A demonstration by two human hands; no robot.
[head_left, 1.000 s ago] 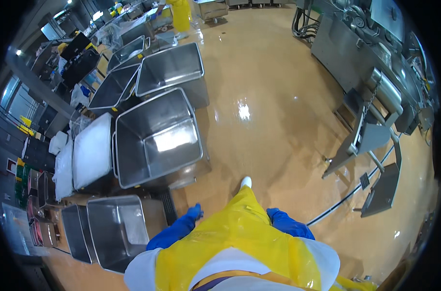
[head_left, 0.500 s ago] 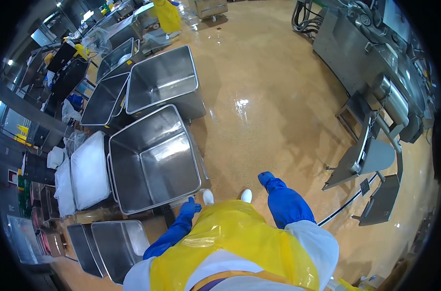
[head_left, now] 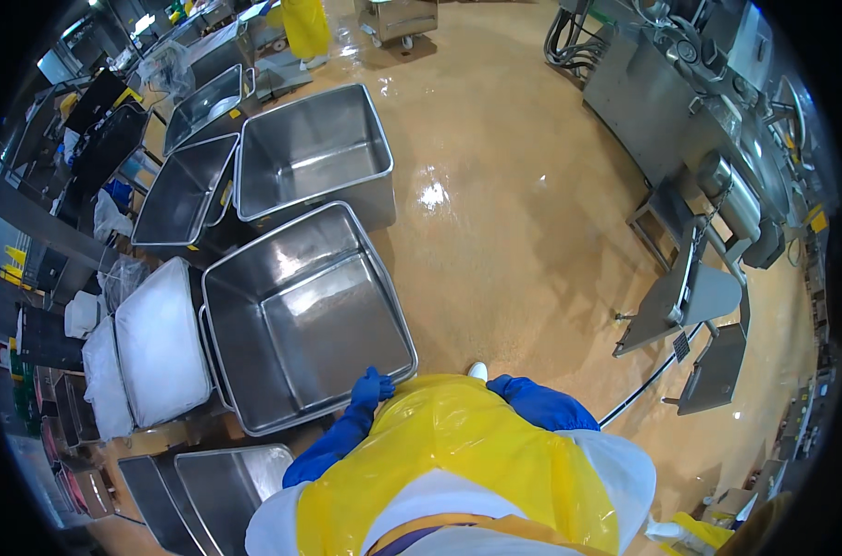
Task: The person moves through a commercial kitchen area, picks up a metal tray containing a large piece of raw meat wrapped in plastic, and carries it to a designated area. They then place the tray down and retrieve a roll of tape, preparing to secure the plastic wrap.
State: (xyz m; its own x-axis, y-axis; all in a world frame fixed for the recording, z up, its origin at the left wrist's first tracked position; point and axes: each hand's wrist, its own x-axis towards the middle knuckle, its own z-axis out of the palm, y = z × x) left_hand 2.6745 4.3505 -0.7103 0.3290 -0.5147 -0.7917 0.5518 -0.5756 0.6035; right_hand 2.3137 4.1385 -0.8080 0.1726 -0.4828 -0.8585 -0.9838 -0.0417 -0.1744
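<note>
Left hand (head_left: 373, 387) in a blue glove, curled over the near rim of a big steel tub (head_left: 301, 315), gripping it. Right hand (head_left: 523, 400) also blue-gloved, held low beside a yellow apron (head_left: 458, 454), touching nothing visible; open or closed, cannot tell. A white shoe tip (head_left: 477, 371) showing just past the apron.

Gripped tub directly in front, left of centre, standing on the floor, with only a thin pale smear across its bottom. Second steel tub (head_left: 314, 153) just beyond it, nearly touching, bare inside. Third tub (head_left: 180, 190) to the left of that one and a fourth (head_left: 203, 107) farther back, contents hard to tell. Another steel tub (head_left: 226, 491) at the lower left, near the left forearm, inside not clear. Five tubs counted in all.

Left of the gripped tub, two white wrapped blocks (head_left: 162, 343) side by side, tight against its wall.

Tan glossy floor (head_left: 514, 232), wet-looking, with a bright lamp reflection. Steel machinery (head_left: 708, 139) along the right, a black hose (head_left: 648, 385) trailing across the floor beneath it. Far back, another person in a yellow apron (head_left: 305, 28), legs only.
</note>
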